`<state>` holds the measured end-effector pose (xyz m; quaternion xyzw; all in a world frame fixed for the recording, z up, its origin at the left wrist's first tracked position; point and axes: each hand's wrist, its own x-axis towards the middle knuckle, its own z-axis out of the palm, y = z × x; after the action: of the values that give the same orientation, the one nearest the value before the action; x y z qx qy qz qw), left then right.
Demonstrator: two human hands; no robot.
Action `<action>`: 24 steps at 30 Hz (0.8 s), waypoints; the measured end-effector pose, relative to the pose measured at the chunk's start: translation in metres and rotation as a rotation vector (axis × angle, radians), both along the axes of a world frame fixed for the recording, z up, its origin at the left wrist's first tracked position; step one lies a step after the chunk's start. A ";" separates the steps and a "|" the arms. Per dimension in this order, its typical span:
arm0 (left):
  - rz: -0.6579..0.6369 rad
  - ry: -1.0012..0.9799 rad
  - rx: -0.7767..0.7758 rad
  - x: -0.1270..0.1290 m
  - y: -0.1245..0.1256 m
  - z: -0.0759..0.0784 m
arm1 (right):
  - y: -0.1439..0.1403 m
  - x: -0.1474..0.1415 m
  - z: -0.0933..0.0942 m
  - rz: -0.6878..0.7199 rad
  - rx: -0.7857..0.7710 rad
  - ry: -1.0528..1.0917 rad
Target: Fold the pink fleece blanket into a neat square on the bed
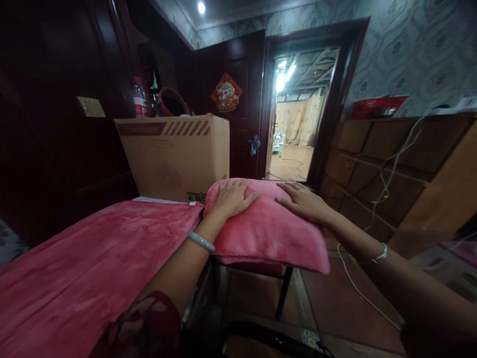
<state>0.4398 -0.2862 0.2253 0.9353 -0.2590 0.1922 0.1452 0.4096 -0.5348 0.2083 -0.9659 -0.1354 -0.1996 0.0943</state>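
Observation:
A plump pink pillow [257,228] with a plush cover lies on a dark-legged chair or stool [283,293] in front of me. My left hand [233,196] rests flat on its upper left part, fingers stretched out and thumb apart. On the pillow's upper right, my right hand [300,201] lies with its fingers extended and thumb spread. Both palms touch the cover and grip nothing. To the left, a pink plush blanket [112,248] spreads over a flat surface, with a small white tag at its far edge.
Behind the blanket stands a large cardboard box [175,159], with a red-capped bottle [139,97] on top. A doorway [296,119] opens beyond the pillow. At right, a wooden cabinet [387,149] holds a red basin [380,105]; a white cable [363,293] trails across the floor.

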 end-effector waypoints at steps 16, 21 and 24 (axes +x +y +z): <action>-0.096 -0.105 0.094 -0.079 0.095 -0.028 | 0.006 -0.027 0.020 0.076 -0.167 -0.125; 0.014 -0.066 0.007 -0.124 0.151 -0.050 | 0.055 -0.064 0.022 0.318 -0.277 -0.254; 0.162 -0.007 0.008 -0.153 0.198 -0.074 | 0.089 -0.084 0.012 0.469 -0.311 -0.275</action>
<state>0.2866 -0.0879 0.1511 0.9532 -0.1836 0.2056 0.1246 0.3258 -0.4455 0.2199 -0.8751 -0.3950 -0.2779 -0.0302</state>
